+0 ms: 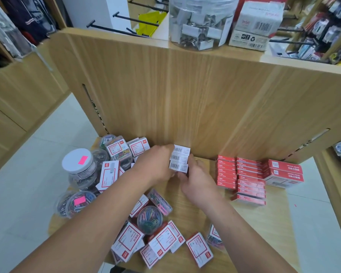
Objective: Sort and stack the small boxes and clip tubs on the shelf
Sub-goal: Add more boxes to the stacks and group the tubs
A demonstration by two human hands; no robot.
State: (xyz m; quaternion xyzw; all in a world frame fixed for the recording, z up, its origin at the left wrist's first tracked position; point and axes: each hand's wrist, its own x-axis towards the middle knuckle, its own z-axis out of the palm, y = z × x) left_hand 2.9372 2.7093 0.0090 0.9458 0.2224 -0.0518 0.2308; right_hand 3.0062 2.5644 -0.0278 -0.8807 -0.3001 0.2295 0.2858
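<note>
Small-box stack (180,159) upright between both hands: left hand (156,162) grips its side, right hand (197,174) pinches the base, back panel (185,95) just behind.

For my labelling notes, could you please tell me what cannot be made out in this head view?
Head view only:
1. white box stack: its lower part is hidden by the left hand and right hand gripping it, so the count is unclear.
2. red boxes: print blurred and too small.
3. upper clip tub: top cut off by the frame edge.
</note>
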